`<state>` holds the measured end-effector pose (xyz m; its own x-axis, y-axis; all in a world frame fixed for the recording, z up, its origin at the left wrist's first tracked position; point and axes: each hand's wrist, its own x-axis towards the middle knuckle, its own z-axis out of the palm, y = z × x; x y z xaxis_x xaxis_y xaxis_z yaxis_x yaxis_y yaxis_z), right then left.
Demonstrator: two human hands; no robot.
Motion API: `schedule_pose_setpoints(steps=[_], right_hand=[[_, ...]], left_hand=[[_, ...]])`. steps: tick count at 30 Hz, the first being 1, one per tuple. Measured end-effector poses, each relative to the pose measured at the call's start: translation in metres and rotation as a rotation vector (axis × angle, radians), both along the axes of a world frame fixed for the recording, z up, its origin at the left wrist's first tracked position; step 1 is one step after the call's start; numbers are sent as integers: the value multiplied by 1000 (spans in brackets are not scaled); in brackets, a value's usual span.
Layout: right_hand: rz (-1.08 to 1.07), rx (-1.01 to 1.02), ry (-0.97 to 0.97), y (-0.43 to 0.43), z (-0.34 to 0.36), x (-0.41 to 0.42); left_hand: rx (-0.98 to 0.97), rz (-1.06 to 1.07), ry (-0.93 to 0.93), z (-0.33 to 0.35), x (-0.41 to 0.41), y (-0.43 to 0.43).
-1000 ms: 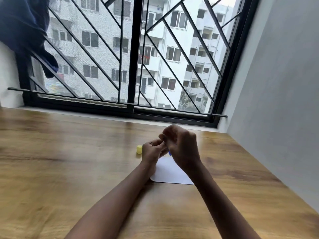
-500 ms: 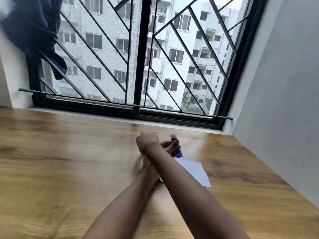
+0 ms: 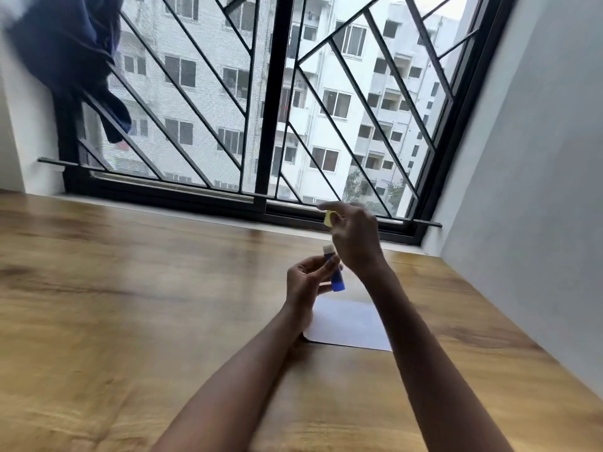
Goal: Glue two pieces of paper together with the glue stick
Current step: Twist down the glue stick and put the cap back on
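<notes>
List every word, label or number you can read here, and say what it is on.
No legible text anywhere.
Glue stick, held in the left hand: blue body, any label too blurred to read.
Yellow cap, in the right hand: no print visible.
Paper: blank.

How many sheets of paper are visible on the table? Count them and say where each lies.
1 white paper shows, flat on the wooden table under the forearms. A second sheet may lie stacked with it or hidden; the picture cannot tell.

The arms have uncrossed; the right hand [image 3: 354,241] now holds the yellow cap [image 3: 328,219] lifted off the table
</notes>
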<state>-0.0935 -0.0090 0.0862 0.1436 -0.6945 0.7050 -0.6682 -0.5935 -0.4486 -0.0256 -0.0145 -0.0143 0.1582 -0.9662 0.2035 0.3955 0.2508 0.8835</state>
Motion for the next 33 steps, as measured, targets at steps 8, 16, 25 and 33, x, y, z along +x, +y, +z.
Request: schedule_pose_setpoints(steps=[8, 16, 25, 33], right_hand=[[228, 417, -496, -4, -41, -58], [289, 436, -573, -4, -50, -55], [88, 108, -77, 1, -47, -48], [-36, 104, -74, 3, -47, -47]], left_hand=[[-44, -31, -50, 3, 1, 9], [-27, -13, -159, 2, 1, 11], [-139, 119, -269, 0, -2, 13], [-188, 341, -391, -3, -7, 11]])
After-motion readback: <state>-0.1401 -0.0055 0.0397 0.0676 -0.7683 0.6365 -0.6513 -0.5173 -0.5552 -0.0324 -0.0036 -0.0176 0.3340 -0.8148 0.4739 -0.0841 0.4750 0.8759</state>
